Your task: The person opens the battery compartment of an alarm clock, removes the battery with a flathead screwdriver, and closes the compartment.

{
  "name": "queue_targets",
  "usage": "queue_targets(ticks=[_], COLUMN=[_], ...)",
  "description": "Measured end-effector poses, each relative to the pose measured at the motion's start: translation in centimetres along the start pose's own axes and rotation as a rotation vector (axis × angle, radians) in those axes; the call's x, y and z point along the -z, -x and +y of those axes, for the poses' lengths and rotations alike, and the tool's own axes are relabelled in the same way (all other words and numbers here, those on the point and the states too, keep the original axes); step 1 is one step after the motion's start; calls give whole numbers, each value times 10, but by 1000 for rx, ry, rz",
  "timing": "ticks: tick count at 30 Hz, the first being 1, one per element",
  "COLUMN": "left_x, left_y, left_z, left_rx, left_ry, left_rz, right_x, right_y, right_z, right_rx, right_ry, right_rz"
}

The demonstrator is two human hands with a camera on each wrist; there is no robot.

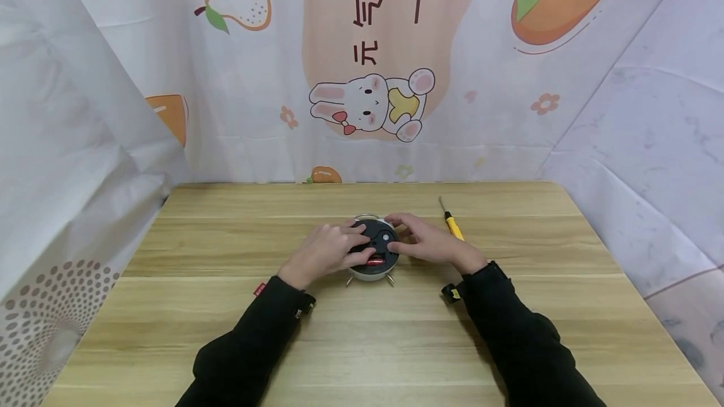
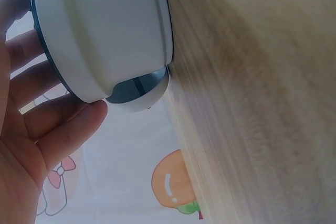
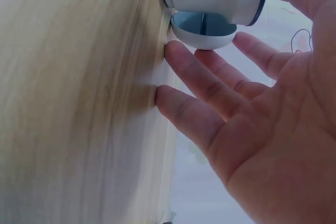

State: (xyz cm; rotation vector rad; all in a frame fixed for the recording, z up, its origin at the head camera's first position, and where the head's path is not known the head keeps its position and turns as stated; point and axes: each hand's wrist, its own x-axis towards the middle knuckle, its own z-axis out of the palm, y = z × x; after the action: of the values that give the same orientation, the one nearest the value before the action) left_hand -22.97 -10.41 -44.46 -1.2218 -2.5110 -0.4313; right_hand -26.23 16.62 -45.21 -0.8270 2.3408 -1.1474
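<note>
A white alarm clock (image 1: 370, 276) lies face down on the table, its black back (image 1: 378, 229) turned up and its metal legs toward me. A red battery (image 1: 376, 262) shows in an opening of the back. My left hand (image 1: 328, 250) rests its fingers across the back from the left, the thumb beside the battery. From the right, my right hand (image 1: 425, 240) touches the back with its thumb. Its other fingers spread near a bell (image 3: 205, 34), some reaching the tabletop in the right wrist view. In the left wrist view another bell (image 2: 139, 92) stands past the left fingertips.
A screwdriver (image 1: 452, 225) with a yellow handle lies behind the right hand, partly hidden by it. The wooden table (image 1: 367, 344) ends at a printed curtain (image 1: 237, 112) at the back. White cloth hangs on both sides.
</note>
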Motion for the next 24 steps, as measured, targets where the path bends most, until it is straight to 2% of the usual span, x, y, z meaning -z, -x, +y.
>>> queue_targets(ticks=[12, 24], left_x=[-1, 0], left_y=[1, -1], left_z=[-2, 0], left_rx=[-29, -46], left_ry=[9, 35], left_rz=[42, 48], right_x=[0, 1], right_y=[0, 0], right_z=[1, 0], right_rx=[2, -5], right_ry=[-10, -6], right_rz=[-3, 1])
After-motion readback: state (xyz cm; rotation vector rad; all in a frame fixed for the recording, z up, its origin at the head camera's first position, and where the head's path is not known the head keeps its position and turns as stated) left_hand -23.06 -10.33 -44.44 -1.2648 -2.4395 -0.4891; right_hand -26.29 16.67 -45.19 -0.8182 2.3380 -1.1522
